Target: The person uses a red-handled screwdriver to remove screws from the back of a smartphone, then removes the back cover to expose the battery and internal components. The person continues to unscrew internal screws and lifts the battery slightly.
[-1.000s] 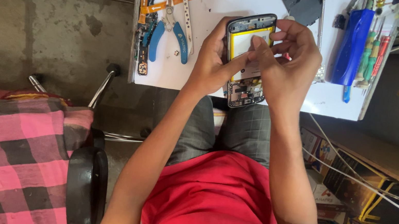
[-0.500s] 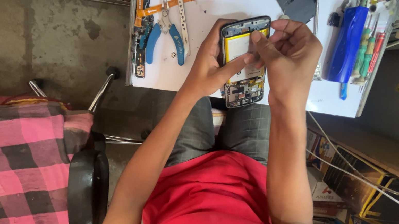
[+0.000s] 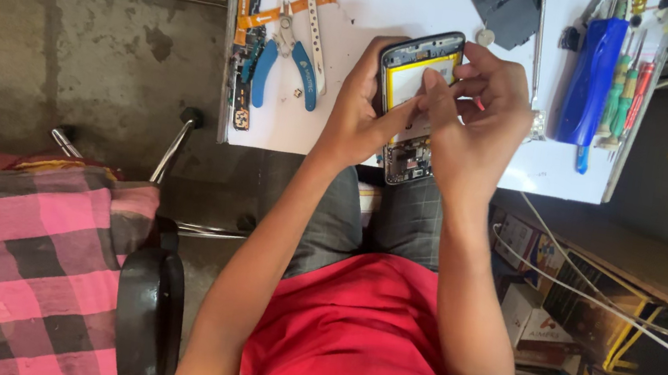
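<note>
Since the phone (image 3: 412,103) has its back off, with a yellow battery and bare circuit board showing, we judge it light, stiff and thin but fragile inside, so best taken by the long side edges of the frame, never by the board or the battery face. It sits raised over the near edge of the white table (image 3: 342,128), above the lap. The left hand (image 3: 359,117) wraps it from the left side, fingers curled behind and the thumb laid across the front, clamped on the frame. The right hand (image 3: 476,120) comes over from the right, fingers bunched together with the fingertips pressing on the battery area; whether they pinch some small part we cannot tell. Left of the phone lie blue-handled pliers (image 3: 286,63), tweezers and orange flex strips. To the right stands a blue tool (image 3: 589,75) beside screwdrivers (image 3: 627,85). Dark covers (image 3: 507,7) lie at the far edge. A pink checked cloth (image 3: 11,255) covers a seat at the person's left, and boxes (image 3: 559,324) sit under the table.
</note>
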The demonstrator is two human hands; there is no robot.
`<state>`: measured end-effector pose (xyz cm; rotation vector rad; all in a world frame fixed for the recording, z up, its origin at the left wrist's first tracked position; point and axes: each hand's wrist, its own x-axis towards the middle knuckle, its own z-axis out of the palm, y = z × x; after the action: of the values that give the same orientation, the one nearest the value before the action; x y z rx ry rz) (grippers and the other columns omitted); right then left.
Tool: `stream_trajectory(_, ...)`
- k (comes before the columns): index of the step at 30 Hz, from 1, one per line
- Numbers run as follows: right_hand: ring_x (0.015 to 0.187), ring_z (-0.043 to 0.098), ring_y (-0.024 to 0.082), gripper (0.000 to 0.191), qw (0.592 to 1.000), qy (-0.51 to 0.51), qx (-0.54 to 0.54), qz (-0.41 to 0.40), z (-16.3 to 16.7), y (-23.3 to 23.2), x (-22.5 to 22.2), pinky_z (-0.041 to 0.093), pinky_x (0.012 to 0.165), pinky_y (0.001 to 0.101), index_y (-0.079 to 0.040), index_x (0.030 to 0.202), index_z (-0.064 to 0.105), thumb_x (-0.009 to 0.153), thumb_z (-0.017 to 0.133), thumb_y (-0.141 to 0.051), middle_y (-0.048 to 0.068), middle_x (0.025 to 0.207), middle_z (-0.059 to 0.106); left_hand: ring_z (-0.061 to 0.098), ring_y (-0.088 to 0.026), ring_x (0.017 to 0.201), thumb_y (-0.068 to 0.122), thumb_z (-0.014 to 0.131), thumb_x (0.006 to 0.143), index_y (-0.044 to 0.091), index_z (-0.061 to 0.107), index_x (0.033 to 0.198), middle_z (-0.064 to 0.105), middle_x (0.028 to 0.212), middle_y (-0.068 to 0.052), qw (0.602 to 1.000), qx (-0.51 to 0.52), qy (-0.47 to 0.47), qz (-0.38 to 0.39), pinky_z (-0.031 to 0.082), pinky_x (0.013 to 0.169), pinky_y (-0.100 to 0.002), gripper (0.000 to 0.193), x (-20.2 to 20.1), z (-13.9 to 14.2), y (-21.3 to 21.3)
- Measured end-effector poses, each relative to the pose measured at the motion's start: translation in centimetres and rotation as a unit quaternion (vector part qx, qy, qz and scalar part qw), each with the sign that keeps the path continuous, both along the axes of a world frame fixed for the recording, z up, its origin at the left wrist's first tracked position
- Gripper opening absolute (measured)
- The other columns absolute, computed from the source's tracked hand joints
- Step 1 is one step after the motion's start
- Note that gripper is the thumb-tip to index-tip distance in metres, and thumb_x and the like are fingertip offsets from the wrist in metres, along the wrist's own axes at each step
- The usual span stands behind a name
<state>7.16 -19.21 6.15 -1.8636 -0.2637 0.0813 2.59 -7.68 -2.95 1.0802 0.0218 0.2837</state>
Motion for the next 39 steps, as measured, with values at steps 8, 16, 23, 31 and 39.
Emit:
stream_trajectory(8, 0.086, 0.067, 0.011, 0.029, 0.993, -0.09, -0.077, -0.014, 0.2, 0.9, -1.1, 0.058, 0.07, 0.0233, 0.009, 0.122, 0.066, 0.095, 0.079, 0.006, 0.007, 0.106, 0.06, 0.061, -0.013, 0.123, -0.009, 0.071, 0.096, 0.003, 0.045, 0.142, 0.062, 0.13, -0.007, 1.0, 0.007, 0.003, 0.005, 0.052, 0.109, -0.032, 0.054, -0.1, 0.1, -0.1)
stream_trajectory(16, 0.078, 0.07, 0.01, 0.027, 0.999, 0.033, 0.021, -0.019, 0.4, 0.7, 0.0, 0.057, 0.068, 0.0224, 0.009, 0.118, 0.06, 0.097, 0.075, 0.005, 0.006, 0.099, 0.063, 0.059, -0.01, 0.109, -0.008, 0.068, 0.097, 0.004, 0.046, 0.142, 0.062, 0.124, -0.004, 1.0, -0.005, 0.028, -0.007, 0.053, 0.09, -0.028, 0.052, -0.1, 0.1, 0.0)
stream_trajectory(23, 0.077, 0.07, 0.011, 0.031, 0.998, 0.057, 0.025, 0.009, 0.8, 0.0, 0.6, 0.054, 0.068, 0.0214, 0.009, 0.12, 0.061, 0.094, 0.078, 0.007, 0.006, 0.101, 0.063, 0.059, -0.009, 0.121, -0.01, 0.068, 0.097, 0.004, 0.044, 0.143, 0.062, 0.132, -0.005, 0.998, 0.047, -0.039, 0.013, 0.053, 0.111, -0.03, 0.054, 0.1, 0.2, 0.2)
stream_trajectory(31, 0.07, 0.065, 0.009, 0.021, 0.981, 0.151, 0.117, 0.017, 0.1, -1.0, 2.5, 0.048, 0.059, 0.0219, 0.009, 0.112, 0.062, 0.095, 0.074, 0.01, 0.005, 0.09, 0.063, 0.062, -0.011, 0.12, 0.001, 0.073, 0.102, 0.005, 0.045, 0.141, 0.064, 0.129, -0.006, 1.0, 0.021, -0.013, -0.005, 0.054, 0.109, -0.032, 0.049, 0.0, 0.3, 0.2)
stream_trajectory(39, 0.06, 0.053, 0.004, 0.012, 0.979, 0.164, 0.109, 0.043, -0.1, -1.3, 3.4, 0.039, 0.052, 0.0213, 0.004, 0.103, 0.063, 0.101, 0.073, 0.0, 0.004, 0.082, 0.066, 0.06, -0.009, 0.114, 0.002, 0.074, 0.101, 0.005, 0.045, 0.14, 0.063, 0.122, -0.005, 0.999, 0.036, -0.003, 0.002, 0.052, 0.106, -0.031, 0.048, 0.0, 0.1, 0.3)
